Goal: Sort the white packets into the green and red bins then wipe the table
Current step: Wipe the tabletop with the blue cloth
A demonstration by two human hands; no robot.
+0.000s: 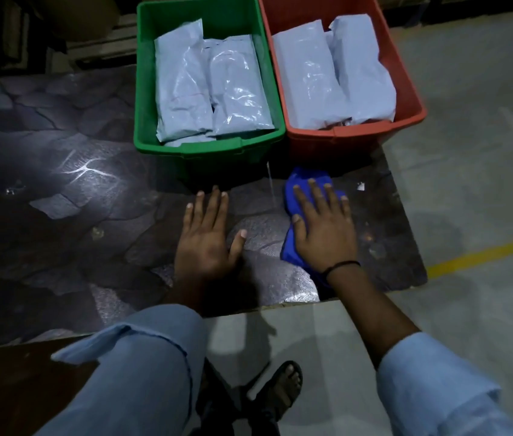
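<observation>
The green bin (208, 149) is bright green all over. The red bin (355, 133) beside it is an orange-red. The packets (211, 86) in both bins look pale and shiny, a bluish white. The cloth (303, 176) is deep blue. The table (60, 184) is dark, with a pattern like grey and brown cracked stones. The sleeves (142, 357) are light blue. The wrist band (343, 263) is black. The floor (469, 152) is grey with a yellow line (481, 253). The sandal (283, 391) is black.

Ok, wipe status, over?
Right hand flat on blue cloth, left hand flat on table. Packets in green bin and red bin. White scrap right of cloth.
</observation>
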